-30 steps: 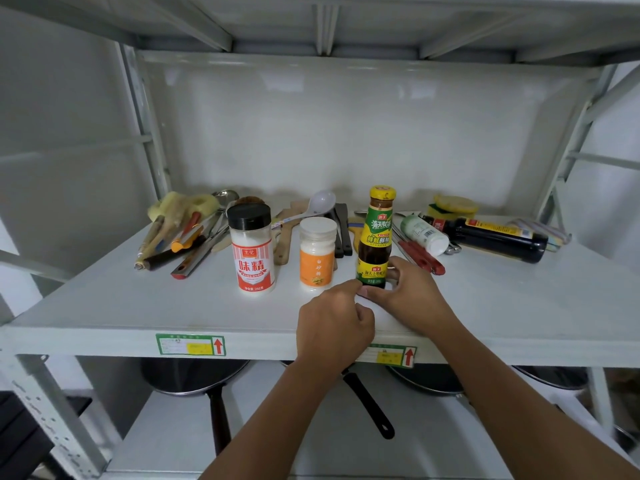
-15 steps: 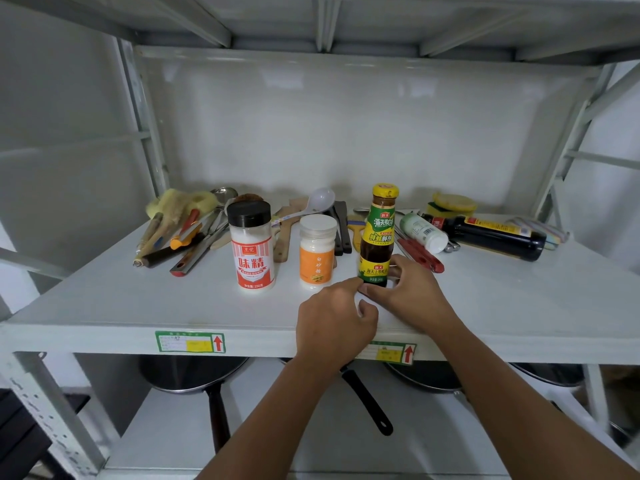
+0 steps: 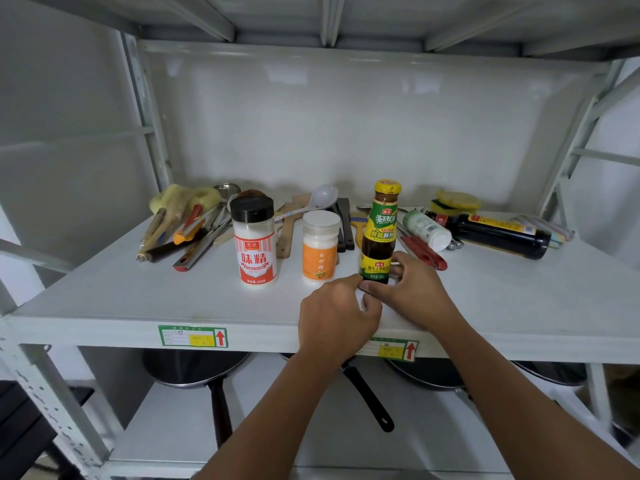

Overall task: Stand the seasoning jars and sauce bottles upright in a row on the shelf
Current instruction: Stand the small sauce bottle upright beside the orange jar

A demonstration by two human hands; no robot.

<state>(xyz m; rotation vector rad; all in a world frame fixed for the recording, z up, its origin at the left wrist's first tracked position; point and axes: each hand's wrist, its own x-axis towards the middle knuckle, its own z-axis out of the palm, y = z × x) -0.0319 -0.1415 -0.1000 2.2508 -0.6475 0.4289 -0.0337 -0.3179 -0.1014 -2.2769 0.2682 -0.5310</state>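
Three containers stand upright in a row on the white shelf (image 3: 138, 299): a red-labelled jar with a black lid (image 3: 255, 242), a smaller orange-labelled jar with a white lid (image 3: 319, 247), and a dark sauce bottle with a yellow cap (image 3: 380, 233). My right hand (image 3: 412, 289) grips the base of that sauce bottle. My left hand (image 3: 337, 318) is curled, its fingertips touching the bottle's foot. Farther right, a small white bottle (image 3: 427, 230) and a long dark sauce bottle (image 3: 498, 233) lie on their sides.
Kitchen utensils (image 3: 187, 230) are piled at the back left, and a white ladle (image 3: 320, 197), spatulas and red-handled tools (image 3: 420, 249) lie behind the row. Yellow sponges (image 3: 457, 200) sit at the back right. Pans (image 3: 197, 367) rest on the lower shelf.
Both hands stay at the base of the yellow-capped bottle; the bottle has stayed upright. Only slight shifts of the view and fingers show.
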